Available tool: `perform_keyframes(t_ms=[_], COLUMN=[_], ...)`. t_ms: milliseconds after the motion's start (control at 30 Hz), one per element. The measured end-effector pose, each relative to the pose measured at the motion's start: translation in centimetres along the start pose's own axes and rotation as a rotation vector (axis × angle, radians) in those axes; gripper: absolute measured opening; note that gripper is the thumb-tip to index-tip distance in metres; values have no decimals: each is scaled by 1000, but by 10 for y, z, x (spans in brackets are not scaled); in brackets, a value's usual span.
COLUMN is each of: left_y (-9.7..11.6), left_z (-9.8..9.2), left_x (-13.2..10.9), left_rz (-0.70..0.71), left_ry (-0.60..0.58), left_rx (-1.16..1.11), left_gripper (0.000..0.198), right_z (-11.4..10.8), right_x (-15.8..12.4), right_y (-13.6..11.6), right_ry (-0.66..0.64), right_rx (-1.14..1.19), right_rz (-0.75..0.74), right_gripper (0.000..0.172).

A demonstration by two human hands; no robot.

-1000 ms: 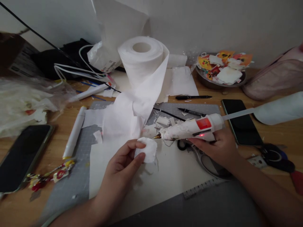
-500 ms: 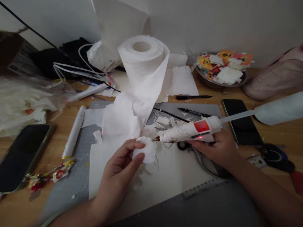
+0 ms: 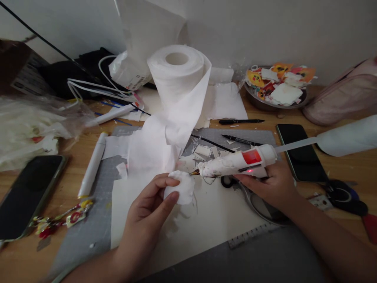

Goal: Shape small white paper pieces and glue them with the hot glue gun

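Between its thumb and fingers, my left hand [image 3: 156, 204] pinches a small rounded white pad [image 3: 184, 188] over the pale sheet [image 3: 215, 212]. My right hand [image 3: 272, 182] is wrapped round the handle of a white glue gun [image 3: 232, 162] with a red label and a lit red light. The gun lies nearly level, its metal tip at the pad's upper right edge; whether they touch is hard to tell. A clear glue stick [image 3: 296, 144] sticks out of the gun's rear. The handle is mostly hidden behind my fingers.
Behind my hands stands a large white paper roll [image 3: 176, 78], partly unrolled. Phones [image 3: 302, 153] lie left and right. A bowl [image 3: 273, 103] of pieces is at the back right, with scissors, pens, a ruler [image 3: 250, 235] and paper scraps nearby.
The white pad has shifted very slightly left in my left hand. My right hand and the glue gun have hardly moved.
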State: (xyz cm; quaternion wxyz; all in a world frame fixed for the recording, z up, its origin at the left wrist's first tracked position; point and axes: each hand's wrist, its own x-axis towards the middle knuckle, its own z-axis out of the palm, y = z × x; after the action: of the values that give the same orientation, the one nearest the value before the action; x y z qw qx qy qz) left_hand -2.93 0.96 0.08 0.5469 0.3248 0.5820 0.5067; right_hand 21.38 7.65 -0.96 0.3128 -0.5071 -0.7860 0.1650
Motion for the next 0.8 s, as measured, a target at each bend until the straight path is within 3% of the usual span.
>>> perform_keyframes(t_ms=[400, 567, 800], left_y=[2, 1, 4], left_z=[0, 0, 3], left_x=[-1, 1, 4], left_rz=[-32, -55, -110], left_ry=[-10, -12, -35], left_rx=[-13, 12, 36], left_gripper=[11, 11, 15], right_z=[0, 0, 0], right_x=[0, 4, 1], right_y=[-1, -5, -3], right_ry=[-1, 85, 37], right_rx=[-14, -12, 29], right_rz=[13, 37, 5], right_gripper=[17, 22, 16])
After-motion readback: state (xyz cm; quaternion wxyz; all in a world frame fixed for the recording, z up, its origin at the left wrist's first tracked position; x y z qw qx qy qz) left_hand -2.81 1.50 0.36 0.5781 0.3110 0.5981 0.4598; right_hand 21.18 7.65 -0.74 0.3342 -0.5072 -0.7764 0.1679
